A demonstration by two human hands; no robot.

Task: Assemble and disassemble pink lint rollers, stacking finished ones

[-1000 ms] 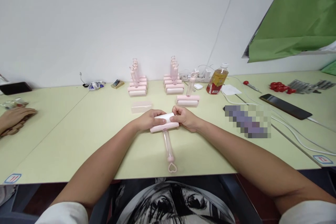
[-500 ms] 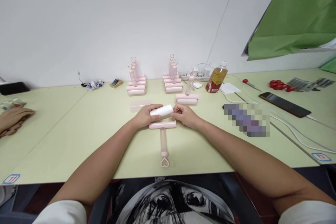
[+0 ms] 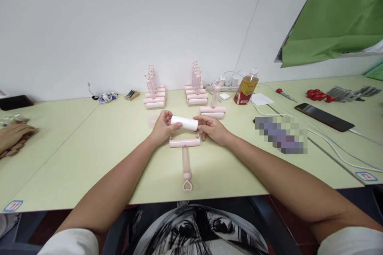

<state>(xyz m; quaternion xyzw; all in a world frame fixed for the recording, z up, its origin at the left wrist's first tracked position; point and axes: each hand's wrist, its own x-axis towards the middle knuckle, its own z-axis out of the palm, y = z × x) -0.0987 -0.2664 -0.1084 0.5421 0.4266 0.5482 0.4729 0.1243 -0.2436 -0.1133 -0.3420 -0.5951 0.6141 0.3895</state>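
left hand has its thumb and fingers closed on one end of a smooth white roll, shaped like a fat tube and maybe made of paper. right hand has its fingers and thumb closed on the other end. so the roll sits right between the two hands, and neither one is nearer to it. it lies side to side, with its left end tipped a bit farther from the person than its right end. it looks lifted up, but how high is hard to tell.

just on the person's side of the roll is a pink plastic holder, shaped like a big letter t, lying on the pale yellow-green table. its wide top bar goes side to side too, almost in line with the roll. two little arms at the ends of the bar point away from the person, toward the roll, and the space between them faces it. the see-through pink handle points back at the person, with a pink heart-shaped loop at its tip.

the right hand's lower fingers are just beside the holder's right end; i can't tell if they touch. past the left hand is a see-through pale pink cover, partly hidden.
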